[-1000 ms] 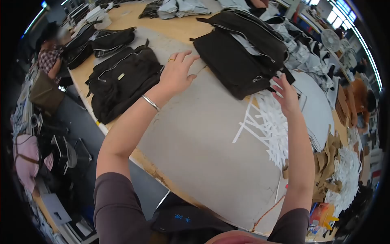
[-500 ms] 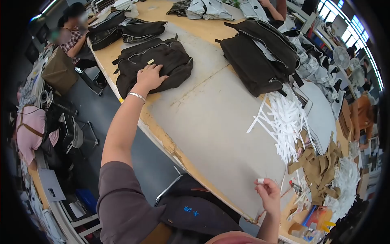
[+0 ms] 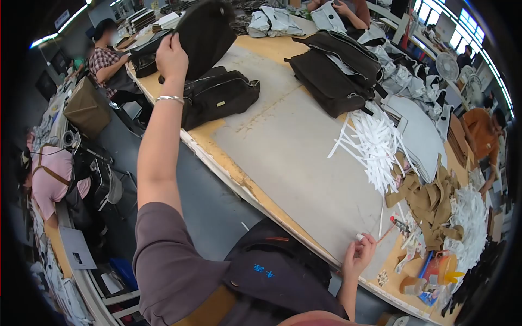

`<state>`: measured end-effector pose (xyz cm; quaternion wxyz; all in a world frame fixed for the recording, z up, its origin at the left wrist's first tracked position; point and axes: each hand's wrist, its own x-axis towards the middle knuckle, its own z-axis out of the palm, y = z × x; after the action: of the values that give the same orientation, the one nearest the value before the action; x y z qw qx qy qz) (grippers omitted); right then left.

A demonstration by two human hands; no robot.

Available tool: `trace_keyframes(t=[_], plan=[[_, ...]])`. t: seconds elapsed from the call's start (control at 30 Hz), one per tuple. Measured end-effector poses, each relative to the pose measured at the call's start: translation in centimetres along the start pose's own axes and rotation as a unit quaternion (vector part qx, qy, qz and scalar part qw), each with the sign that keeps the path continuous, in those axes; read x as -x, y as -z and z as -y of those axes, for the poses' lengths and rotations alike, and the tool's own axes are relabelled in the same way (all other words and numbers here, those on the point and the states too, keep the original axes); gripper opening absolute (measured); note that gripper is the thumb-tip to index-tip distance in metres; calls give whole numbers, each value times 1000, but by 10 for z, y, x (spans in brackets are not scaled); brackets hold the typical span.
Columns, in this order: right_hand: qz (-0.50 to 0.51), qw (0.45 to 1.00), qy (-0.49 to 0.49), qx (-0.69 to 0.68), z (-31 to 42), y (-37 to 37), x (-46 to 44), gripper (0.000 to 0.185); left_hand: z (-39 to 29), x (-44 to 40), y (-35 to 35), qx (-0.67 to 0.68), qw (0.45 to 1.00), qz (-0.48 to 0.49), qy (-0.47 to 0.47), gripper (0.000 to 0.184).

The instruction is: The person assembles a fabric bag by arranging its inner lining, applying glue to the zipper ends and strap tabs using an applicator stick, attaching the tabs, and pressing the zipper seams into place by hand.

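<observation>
L hand (image 3: 172, 57) grips raised blk fabric (image 3: 205, 41), R hand (image 3: 358, 255) half-curled nr edge of tbl (image 3: 296, 179), can't tell if holding

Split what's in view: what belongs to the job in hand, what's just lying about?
Likely the job:
raised black item, in the left hand
labelled bag, lying below it
open bag, untouched but similar, so less sure

Likely just lying about:
white strips, loose on the table
brown scraps, in a heap
fan, in the background
</observation>
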<state>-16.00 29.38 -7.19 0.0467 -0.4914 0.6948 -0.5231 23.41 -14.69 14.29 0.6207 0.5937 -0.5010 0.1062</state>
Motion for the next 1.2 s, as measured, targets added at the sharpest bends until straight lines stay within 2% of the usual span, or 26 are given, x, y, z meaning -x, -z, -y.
trace_keyframes(t=[0.1,0.17,0.2,0.23,0.3,0.37,0.4,0.43,0.5,0.53,0.57,0.6,0.67,0.7,0.73,0.8,0.83,0.87,0.93,0.97,1.03,1.1,1.2], plan=[[14,997,-64,-35,2,-1,-5,33,-68,18,63,153,973,98,-141,23],[44,989,-128,-61,9,5,-15,35,-117,65,110,143,960,173,-168,18],[65,981,-155,-98,9,7,-22,34,-124,90,126,176,933,218,-226,18],[83,970,-186,-133,11,10,-29,35,-124,115,143,127,906,293,-278,22],[80,904,-227,-354,32,11,-53,45,-135,163,167,160,774,463,-402,30],[94,809,-268,-514,42,11,-70,57,-130,211,174,262,663,615,-337,38],[118,782,-285,-541,31,12,-75,58,-121,230,165,312,677,610,-267,41],[142,752,-303,-568,16,12,-75,60,-110,244,159,268,737,568,-248,43],[152,869,-296,-366,9,3,-60,64,-84,272,156,69,855,487,-163,50],[158,910,-282,-259,10,-3,-57,67,-65,287,151,82,862,492,-85,54],[135,904,-314,-256,13,-5,-59,69,-48,298,145,93,865,493,-6,59],[114,897,-345,-253,18,-6,-61,71,-37,302,140,73,868,489,-48,66],[55,884,-389,-254,21,-16,-66,72,-40,303,132,37,886,456,78,63],[73,881,-378,-274,22,-20,-64,70,-37,301,126,31,883,444,147,62],[90,879,-363,-295,23,-24,-65,68,-27,305,118,123,880,430,159,58],[122,880,-304,-344,14,-30,-63,59,-38,306,122,190,864,443,146,54],[106,877,-291,-366,16,-28,-61,57,-47,303,127,221,854,449,141,53],[91,874,-277,-389,19,-25,-59,55,-52,298,130,257,827,465,186,46],[59,866,-246,-431,30,-15,-61,52,-62,288,129,343,830,396,190,43],[12,872,-225,-435,34,-8,-61,51,-68,283,128,386,827,361,190,41],[-33,891,-117,-438,48,12,-66,50,-84,268,129,463,824,296,140,40],[-38,893,-5,-448,50,29,-68,48,-89,258,132,478,830,279,63,42],[-29,912,28,-408,33,53,-59,47,-92,264,138,545,780,305,45,45]])
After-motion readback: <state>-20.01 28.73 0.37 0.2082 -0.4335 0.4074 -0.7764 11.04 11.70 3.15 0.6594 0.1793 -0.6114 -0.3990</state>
